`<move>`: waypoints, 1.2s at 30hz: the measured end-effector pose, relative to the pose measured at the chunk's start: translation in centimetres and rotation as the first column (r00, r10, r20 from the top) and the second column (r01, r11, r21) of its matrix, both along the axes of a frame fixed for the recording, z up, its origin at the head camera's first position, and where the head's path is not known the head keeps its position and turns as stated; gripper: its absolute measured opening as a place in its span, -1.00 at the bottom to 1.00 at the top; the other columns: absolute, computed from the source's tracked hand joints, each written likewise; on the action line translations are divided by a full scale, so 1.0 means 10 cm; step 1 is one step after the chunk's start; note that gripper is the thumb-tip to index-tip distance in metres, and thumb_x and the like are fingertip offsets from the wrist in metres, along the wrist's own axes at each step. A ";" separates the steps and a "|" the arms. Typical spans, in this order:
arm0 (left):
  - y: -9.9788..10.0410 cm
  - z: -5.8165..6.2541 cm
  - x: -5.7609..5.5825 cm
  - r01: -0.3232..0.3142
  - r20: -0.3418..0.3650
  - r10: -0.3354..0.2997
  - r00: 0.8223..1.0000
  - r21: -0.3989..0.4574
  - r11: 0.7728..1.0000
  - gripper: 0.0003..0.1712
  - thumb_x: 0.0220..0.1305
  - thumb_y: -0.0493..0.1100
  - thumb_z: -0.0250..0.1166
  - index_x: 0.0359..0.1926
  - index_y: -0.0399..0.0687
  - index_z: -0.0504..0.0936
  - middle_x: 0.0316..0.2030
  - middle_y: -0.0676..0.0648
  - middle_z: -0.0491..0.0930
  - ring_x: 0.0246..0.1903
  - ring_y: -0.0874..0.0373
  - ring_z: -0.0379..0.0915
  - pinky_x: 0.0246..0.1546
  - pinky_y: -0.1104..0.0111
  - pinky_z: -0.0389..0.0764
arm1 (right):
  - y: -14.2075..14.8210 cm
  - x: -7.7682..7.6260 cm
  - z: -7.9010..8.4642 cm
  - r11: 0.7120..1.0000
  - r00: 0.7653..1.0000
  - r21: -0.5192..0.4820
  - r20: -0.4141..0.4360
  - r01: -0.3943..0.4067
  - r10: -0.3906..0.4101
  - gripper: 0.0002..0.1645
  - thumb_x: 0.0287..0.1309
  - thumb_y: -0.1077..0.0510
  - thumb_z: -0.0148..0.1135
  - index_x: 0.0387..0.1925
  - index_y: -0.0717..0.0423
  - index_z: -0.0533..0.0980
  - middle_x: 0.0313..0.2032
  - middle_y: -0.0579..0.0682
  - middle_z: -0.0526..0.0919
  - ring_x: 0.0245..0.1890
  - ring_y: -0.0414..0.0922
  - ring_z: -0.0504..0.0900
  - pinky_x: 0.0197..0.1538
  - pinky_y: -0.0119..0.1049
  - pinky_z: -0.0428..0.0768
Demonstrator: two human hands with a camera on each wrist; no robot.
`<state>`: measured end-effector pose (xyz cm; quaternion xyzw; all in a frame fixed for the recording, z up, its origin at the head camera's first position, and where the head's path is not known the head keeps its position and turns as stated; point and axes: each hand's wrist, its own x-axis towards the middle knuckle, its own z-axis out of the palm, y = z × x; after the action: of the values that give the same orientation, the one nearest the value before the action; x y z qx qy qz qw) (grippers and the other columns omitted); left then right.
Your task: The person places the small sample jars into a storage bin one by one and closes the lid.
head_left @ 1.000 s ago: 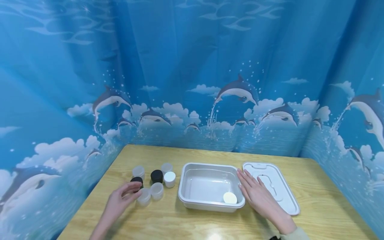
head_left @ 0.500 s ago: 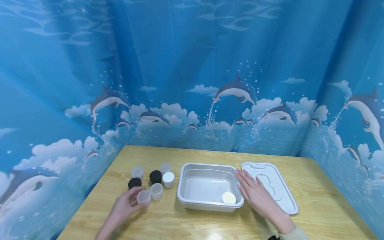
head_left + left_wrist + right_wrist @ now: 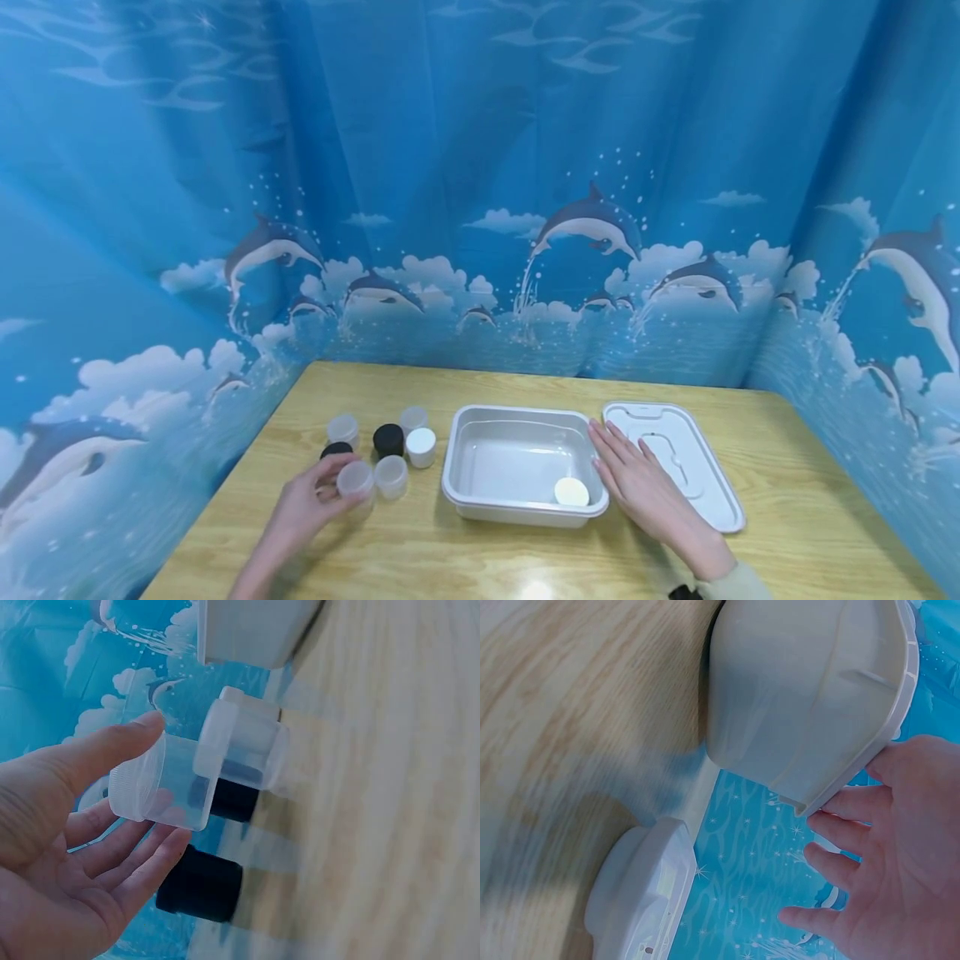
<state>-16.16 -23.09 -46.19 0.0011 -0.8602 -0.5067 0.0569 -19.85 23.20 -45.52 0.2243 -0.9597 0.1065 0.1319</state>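
Left grip (image 3: 303, 504) pinches a clear, ribbed-lidded jar (image 3: 355, 478); right grip (image 3: 641, 492), straight-fingered, touches a rectangular tub (image 3: 517, 512) containing one round white object (image 3: 572, 492).

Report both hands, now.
Left hand: holding a clear jar.
Right hand: open, touching the white box at its rim.

You face blue curtain (image 3: 420, 125), hung in soft folds ahead and on both sides. Dolphins (image 3: 588, 223) leap over printed sea (image 3: 487, 346), white clouds (image 3: 142, 379) behind. Below you, yellowish wood-grain table (image 3: 420, 554); bright glare (image 3: 536, 590) near your edge. Pale ripples (image 3: 202, 104) high on cloth.
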 end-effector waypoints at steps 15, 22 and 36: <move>0.20 0.35 -0.15 0.068 -0.040 -0.070 0.997 -0.048 0.997 -0.37 0.12 -0.14 0.56 0.20 -0.18 0.60 0.03 -0.27 0.67 -0.05 -0.07 0.69 -0.16 0.36 0.76 | -0.01 0.01 0.03 1.000 0.999 -0.009 -0.038 -0.010 0.010 -0.39 0.53 0.04 0.01 0.46 0.20 0.29 0.46 0.12 0.31 0.46 0.18 0.26 0.40 0.39 0.24; 0.38 0.40 -0.26 0.151 -0.098 -0.147 0.984 0.030 0.988 -0.40 0.11 -0.23 0.56 0.18 -0.25 0.60 0.04 -0.26 0.65 0.06 -0.15 0.60 -0.03 0.32 0.73 | 0.00 0.01 0.02 1.000 1.000 0.001 -0.025 -0.004 0.004 -0.39 0.53 0.04 0.00 0.47 0.20 0.28 0.47 0.12 0.30 0.47 0.18 0.25 0.40 0.38 0.24; 0.89 0.48 -0.45 0.255 -0.149 -0.253 0.956 -0.002 0.967 -0.40 0.11 -0.20 0.56 0.18 -0.20 0.61 0.08 -0.25 0.65 0.01 -0.12 0.66 -0.04 0.26 0.75 | -0.02 0.03 0.02 1.000 1.000 -0.005 -0.019 0.002 -0.002 -0.38 0.52 0.05 0.01 0.47 0.21 0.27 0.48 0.12 0.28 0.48 0.16 0.23 0.41 0.38 0.22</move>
<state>-20.69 -14.17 -41.36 -0.1465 -0.8423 -0.5158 0.0548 -19.54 23.03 -45.28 0.2240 -0.9584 0.1065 0.1414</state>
